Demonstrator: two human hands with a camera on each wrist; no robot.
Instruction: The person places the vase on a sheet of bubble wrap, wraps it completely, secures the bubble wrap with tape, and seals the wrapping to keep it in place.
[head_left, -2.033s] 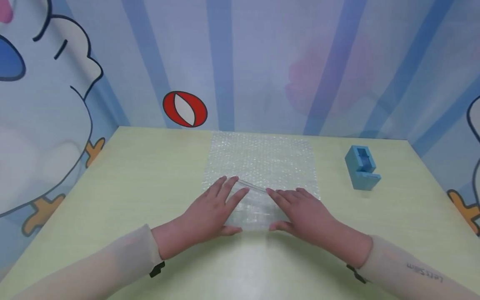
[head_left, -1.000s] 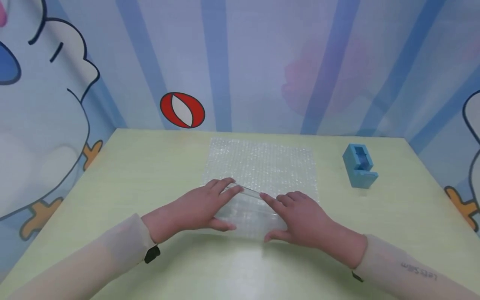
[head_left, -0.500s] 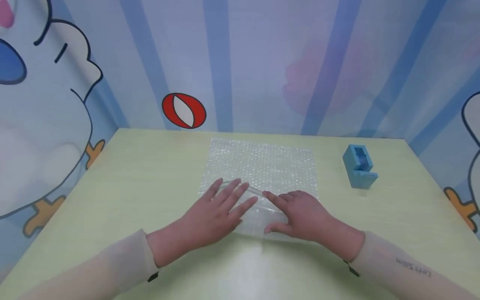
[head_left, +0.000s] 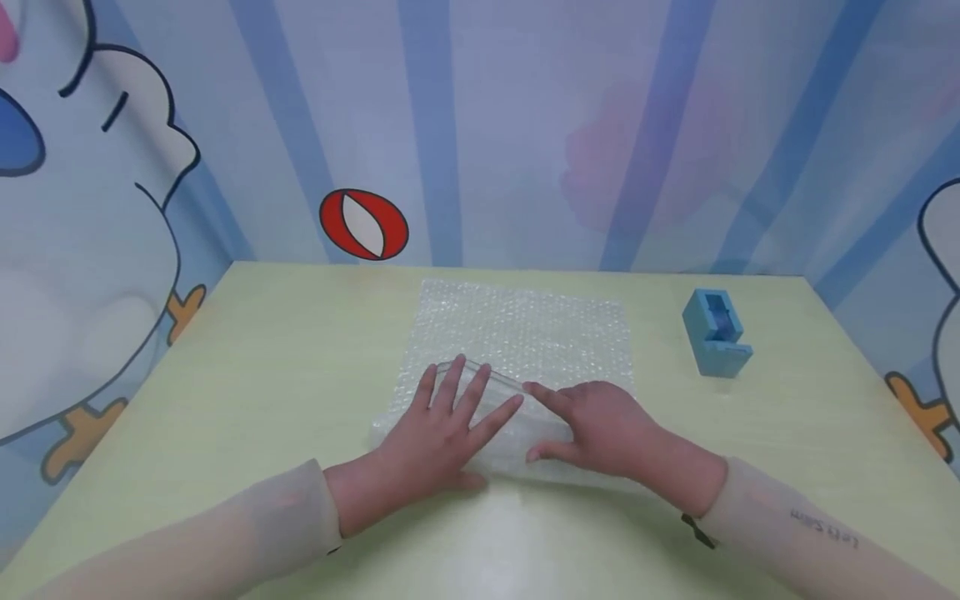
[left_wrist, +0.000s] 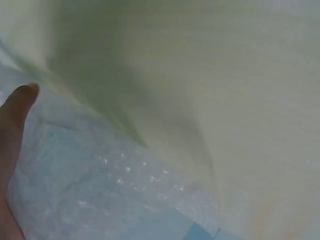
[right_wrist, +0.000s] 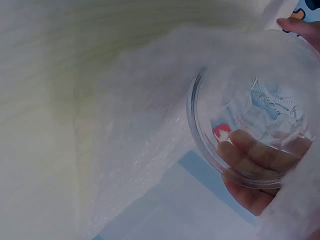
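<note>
A clear, round-rimmed glass vessel [right_wrist: 196, 125] lies on a sheet of bubble wrap [head_left: 525, 321], its near part covered by the wrap. In the head view only a thin line of its far edge shows. My left hand [head_left: 435, 437] lies over the left part with fingers spread and fairly straight, the fingertips at that edge. Left-hand fingers [right_wrist: 255, 157] also show through the glass in the right wrist view. My right hand [head_left: 607, 425] grips the right part, index finger across the top and thumb on the near side. Its other fingers are mostly hidden.
A light blue tape dispenser [head_left: 716, 335] stands on the pale yellow table [head_left: 300, 333] at the right. Behind the table rises a blue striped wall [head_left: 517, 142] with cartoon prints. The wrap's flat far part reaches almost to the back edge.
My left hand has shifted on the vessel and its fingers have fanned out across the wrap. The wrap's near edge now bulges out at the left. The right hand has barely moved.
</note>
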